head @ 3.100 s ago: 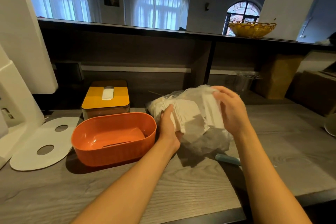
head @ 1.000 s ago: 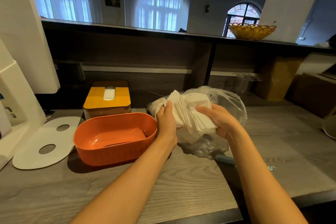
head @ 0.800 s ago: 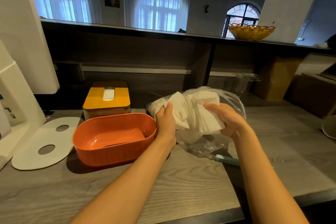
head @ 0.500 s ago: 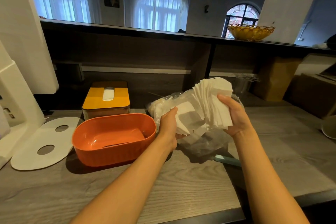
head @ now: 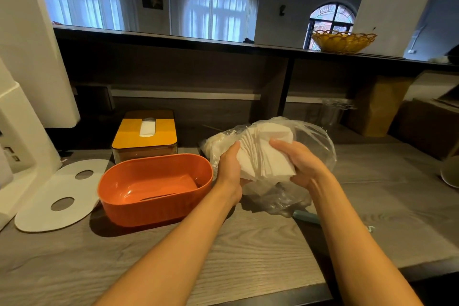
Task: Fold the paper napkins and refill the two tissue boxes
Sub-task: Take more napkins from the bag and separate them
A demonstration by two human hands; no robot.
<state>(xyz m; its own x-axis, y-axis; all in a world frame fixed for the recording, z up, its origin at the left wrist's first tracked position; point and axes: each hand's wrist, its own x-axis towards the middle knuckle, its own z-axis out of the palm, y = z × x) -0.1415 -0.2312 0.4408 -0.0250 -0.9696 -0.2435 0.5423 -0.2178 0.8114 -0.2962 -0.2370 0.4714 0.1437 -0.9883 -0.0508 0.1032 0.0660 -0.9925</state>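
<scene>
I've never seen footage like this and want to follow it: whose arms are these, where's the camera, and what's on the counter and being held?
No machine here: a person wears a camera on their head, looking down at their own arms. The left hand and right hand together hold a stack of white paper napkins above a clear plastic bag. On the wooden counter sit an open, empty orange tissue box, its white oval lid lying beside it, and behind it a closed yellow-topped tissue box.
</scene>
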